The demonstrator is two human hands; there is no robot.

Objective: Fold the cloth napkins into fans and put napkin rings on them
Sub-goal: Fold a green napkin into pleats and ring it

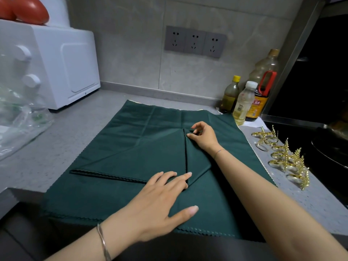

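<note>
Where: a dark green folded napkin (150,157) is lying on a spread napkin (94,200) on the counter (66,132) | Hands: left hand (160,200) is pressing flat on its near corner; right hand (204,137) is pinching its far crease | Handling: seemingly light, limp, best pinched at creases | Count: two napkins showing; roughly six gold napkin rings (282,159), overlapping.

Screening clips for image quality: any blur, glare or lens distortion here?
Head view: wide-angle bowing tilts the wall sockets; the white appliance and plastic bag at left look smeared; the green napkin, left hand and right hand are sharp; light is soft, with glints on the gold napkin rings.
</note>
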